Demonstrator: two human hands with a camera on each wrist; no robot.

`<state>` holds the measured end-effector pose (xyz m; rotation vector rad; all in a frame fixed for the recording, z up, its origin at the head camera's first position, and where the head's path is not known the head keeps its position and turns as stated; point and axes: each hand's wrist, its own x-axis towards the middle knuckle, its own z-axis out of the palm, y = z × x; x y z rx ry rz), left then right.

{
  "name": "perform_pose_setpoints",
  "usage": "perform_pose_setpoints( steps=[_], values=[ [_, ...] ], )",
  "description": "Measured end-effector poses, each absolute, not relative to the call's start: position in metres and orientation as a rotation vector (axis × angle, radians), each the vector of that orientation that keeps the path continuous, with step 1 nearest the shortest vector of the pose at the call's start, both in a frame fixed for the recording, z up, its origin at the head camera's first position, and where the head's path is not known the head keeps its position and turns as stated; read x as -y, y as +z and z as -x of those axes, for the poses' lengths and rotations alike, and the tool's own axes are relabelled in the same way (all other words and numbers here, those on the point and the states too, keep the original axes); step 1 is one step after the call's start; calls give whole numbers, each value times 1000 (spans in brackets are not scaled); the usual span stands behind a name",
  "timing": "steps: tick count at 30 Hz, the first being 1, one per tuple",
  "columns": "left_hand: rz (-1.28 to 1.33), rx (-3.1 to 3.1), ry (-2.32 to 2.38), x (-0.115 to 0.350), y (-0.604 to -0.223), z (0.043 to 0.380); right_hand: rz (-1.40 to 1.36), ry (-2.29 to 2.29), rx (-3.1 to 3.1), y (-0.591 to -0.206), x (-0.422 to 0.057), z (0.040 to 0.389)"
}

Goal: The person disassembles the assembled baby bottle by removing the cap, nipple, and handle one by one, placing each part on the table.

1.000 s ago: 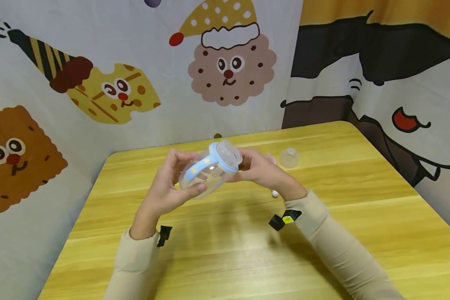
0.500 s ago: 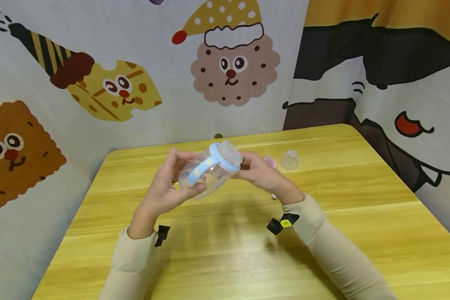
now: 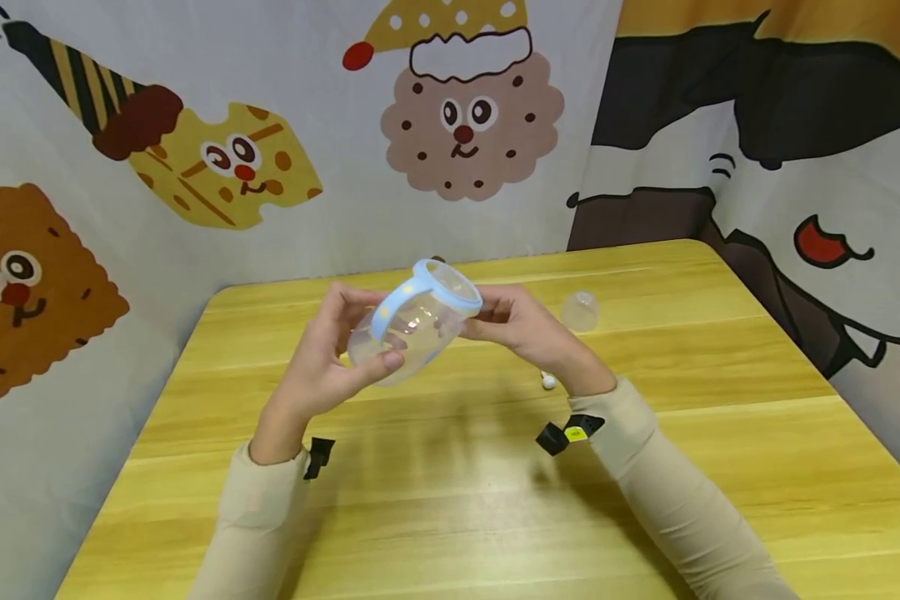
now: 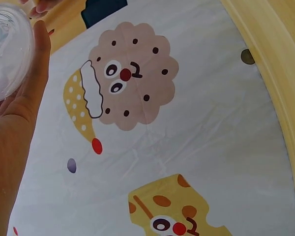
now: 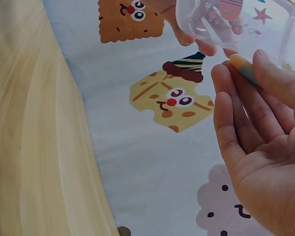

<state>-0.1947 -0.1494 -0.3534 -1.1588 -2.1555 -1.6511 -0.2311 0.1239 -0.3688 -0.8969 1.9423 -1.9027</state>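
Note:
My left hand (image 3: 311, 358) grips the body of a clear baby bottle (image 3: 416, 333), tilted above the table with its mouth up to the right. A light blue two-handled ring (image 3: 399, 302) with yellow dots sits around the bottle's top end. On the far side, my right hand (image 3: 525, 329) pinches the ring's other handle (image 5: 243, 69) between thumb and fingers, as the right wrist view shows. Printed pictures show on the bottle wall (image 5: 226, 19) there. In the left wrist view, the bottle's clear base (image 4: 10, 54) lies against the left palm.
A clear domed cap (image 3: 580, 311) stands on the wooden table (image 3: 495, 492) behind the right hand. A small white round-ended piece (image 3: 547, 381) lies beside the right wrist. A cartoon-printed curtain (image 3: 330, 233) hangs at the table's back edge.
The blue ring has slid up along the bottle; the clear threaded neck that stuck out past it no longer does. A pink item behind my right hand is now hidden.

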Motion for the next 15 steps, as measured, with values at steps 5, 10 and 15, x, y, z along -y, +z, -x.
perform_pose_setpoints(
  steps=[5,10,15],
  values=[
    [1174,2154,-1658,150,-354,196,937,-1960,-1909,-368,-128,236],
    [1192,2165,-1664,149,-355,196,909,-2007,-1968,-363,-140,237],
    [1189,2197,-1630,147,-354,195,943,-2060,-2022,-357,-153,241]
  ],
)
